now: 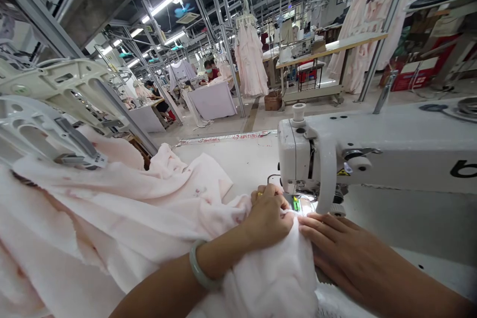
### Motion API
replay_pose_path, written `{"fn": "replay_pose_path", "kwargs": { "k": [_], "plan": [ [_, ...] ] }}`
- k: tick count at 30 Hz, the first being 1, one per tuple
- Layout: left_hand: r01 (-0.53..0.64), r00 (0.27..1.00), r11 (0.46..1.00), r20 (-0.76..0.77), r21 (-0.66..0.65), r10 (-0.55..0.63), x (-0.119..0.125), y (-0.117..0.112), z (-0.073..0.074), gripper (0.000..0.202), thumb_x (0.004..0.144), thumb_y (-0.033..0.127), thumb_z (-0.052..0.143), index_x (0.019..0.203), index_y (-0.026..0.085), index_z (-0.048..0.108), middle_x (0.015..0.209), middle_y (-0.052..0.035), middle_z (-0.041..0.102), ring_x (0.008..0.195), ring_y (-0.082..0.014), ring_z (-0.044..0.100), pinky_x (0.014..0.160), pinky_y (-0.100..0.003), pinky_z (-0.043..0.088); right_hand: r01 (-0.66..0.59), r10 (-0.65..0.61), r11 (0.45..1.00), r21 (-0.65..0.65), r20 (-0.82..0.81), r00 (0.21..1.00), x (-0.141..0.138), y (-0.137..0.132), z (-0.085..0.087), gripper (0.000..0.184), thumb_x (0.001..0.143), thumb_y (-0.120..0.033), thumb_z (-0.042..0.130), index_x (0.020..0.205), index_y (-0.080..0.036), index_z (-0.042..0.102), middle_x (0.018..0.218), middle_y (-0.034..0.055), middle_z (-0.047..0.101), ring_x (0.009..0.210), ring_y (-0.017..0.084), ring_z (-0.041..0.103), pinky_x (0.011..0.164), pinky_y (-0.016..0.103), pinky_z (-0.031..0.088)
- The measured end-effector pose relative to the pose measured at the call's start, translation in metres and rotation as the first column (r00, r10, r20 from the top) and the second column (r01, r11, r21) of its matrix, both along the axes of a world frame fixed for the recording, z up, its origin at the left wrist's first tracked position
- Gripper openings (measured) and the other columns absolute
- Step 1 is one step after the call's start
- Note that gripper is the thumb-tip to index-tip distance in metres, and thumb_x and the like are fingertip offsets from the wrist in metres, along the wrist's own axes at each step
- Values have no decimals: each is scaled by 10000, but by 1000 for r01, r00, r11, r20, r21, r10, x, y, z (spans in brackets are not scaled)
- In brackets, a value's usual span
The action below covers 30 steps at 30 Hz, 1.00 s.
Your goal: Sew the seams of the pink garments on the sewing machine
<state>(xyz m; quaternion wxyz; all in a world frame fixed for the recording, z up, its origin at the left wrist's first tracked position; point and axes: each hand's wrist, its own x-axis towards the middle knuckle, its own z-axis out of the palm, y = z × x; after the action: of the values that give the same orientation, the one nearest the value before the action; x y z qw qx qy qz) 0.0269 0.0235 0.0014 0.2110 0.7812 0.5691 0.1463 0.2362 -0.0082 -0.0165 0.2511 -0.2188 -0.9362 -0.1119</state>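
Well, entry one: the left hand (267, 218), fingers curled and closed on a gathered fold of pale pink fabric (112, 218), a pale bangle (197, 266) on the wrist. Entry two: the right hand (346, 253), open and nearly flat, fingers spread, pressing on the same fabric without pinching it. The fabric bunches across the near edge of the white table (238, 169) and runs up to the needle area of the sewing machine (372, 159).

Risks: fingertips sit close to the needle, so a pricked finger is possible if the machine runs; the heavy loose bulk could drag, puckering the fold.

Surface: a printed strip (225, 137) lies along the far table edge. Room: a long workshop with a rack of pink dresses (250, 62), a seated co-worker (210, 72) and strip lights (167, 0).
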Motion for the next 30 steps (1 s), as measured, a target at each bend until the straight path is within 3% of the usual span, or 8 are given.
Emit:
{"fn": "replay_pose_path", "kwargs": {
  "k": [9, 17, 23, 25, 27, 30],
  "plan": [
    [26, 996, 1000, -84, 14, -25, 7, 20, 5, 168, 843, 140, 601, 713, 202, 513, 1038, -68, 597, 1178, -278, 543, 1073, -438, 449, 78, -76, 995, 56, -45, 996, 3, 8, -7, 354, 1128, -304, 363, 1320, -140, 611, 1170, 110, 763, 1070, 237, 722, 925, 411, 465],
    [45, 995, 999, -95, 15, -43, 7, 23, 6, 227, 820, 124, 606, 661, 204, 464, 996, -67, 610, 1189, -282, 552, 1082, -429, 461, 108, -106, 993, 40, -65, 992, 4, 7, -5, 395, 1164, -347, 307, 1432, -195, 555, 1165, 41, 784, 1039, 184, 738, 1014, 403, 383],
    [50, 989, 999, -137, 17, -48, 5, 29, 9, 84, 882, 175, 606, 802, 200, 613, 1079, -98, 643, 1207, -308, 577, 1080, -458, 494, 86, -82, 995, 39, -94, 992, 10, 12, -2, 417, 1159, -390, 349, 1436, -186, 584, 1186, 79, 774, 1025, 214, 733, 979, 410, 431],
    [108, 985, 994, -137, -1, -108, -6, 20, 21, 65, 908, 218, 612, 938, 193, 665, 1145, -110, 653, 1198, -302, 595, 1079, -451, 509, 26, -25, 1000, 8, -104, 994, 11, 9, 3, 388, 1144, -392, 403, 1372, -177, 631, 1167, 97, 770, 1031, 237, 722, 971, 415, 464],
    [244, 965, 969, -109, 24, -240, -20, -1, 36, 235, 931, 271, 623, 1144, 185, 670, 1280, -133, 638, 1245, -302, 584, 1108, -450, 498, -94, 92, 995, -26, -87, 992, 11, -2, 3, 326, 1123, -376, 456, 1237, -185, 693, 1084, 98, 775, 987, 255, 712, 958, 426, 497],
    [531, 847, 844, -86, 79, -525, -40, -42, 50, 551, 927, 349, 690, 1439, 199, 553, 1450, -137, 588, 1363, -310, 527, 1210, -478, 405, -268, 268, 962, -45, -19, 963, 3, -32, -10, 289, 1087, -233, 443, 1072, -213, 731, 940, 67, 774, 855, 241, 693, 852, 396, 542]
  ]
}}
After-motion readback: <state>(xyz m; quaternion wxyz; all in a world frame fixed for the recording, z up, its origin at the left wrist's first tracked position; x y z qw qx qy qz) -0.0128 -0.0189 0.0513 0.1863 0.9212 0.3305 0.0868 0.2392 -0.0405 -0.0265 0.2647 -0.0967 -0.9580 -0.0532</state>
